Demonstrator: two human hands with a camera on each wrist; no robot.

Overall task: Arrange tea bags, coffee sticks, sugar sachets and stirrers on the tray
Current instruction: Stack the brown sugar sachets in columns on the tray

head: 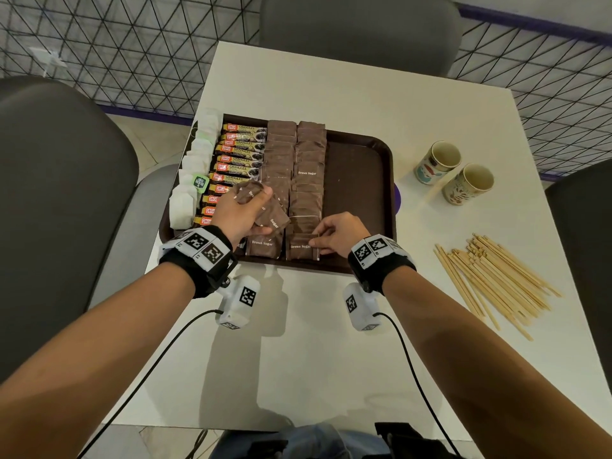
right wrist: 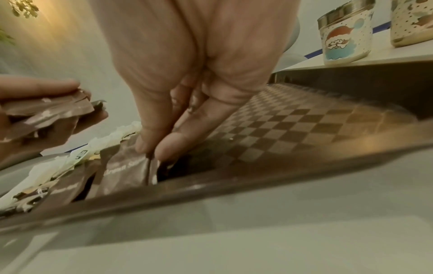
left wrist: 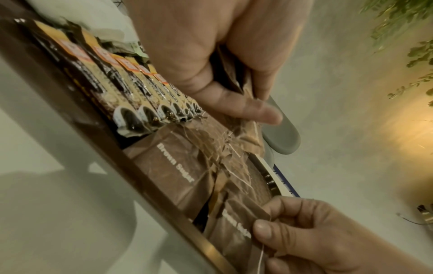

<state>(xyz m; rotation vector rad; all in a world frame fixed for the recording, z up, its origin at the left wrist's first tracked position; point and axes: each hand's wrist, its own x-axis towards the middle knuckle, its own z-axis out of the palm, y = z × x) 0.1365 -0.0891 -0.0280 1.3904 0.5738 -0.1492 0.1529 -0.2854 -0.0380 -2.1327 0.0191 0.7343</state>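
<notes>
Both forearms reach over the white table (head: 298,342) toward a dark brown tray (head: 359,180). Left hand (head: 240,213): fingers and thumb curled round a loose bunch of brown sugar sachets (head: 261,207), held just above the tray's near left part. Right hand (head: 341,233): thumb and forefinger pinch the right edge of the nearest sachet (head: 302,246) in the right-hand sugar column, which lies at the tray's near rim; the right wrist view confirms the pinch (right wrist: 150,146).

Tray contents, left to right: one column of white tea bags (head: 195,170) along the left rim, one column of coffee sticks (head: 238,154), two columns of sugar sachets. The right part of the tray floor is bare.

Wooden stirrers (head: 493,276) lie in a loose pile on the table, right of the tray and apart from it. Two printed cups (head: 453,172) stand upright beyond the pile.
</notes>
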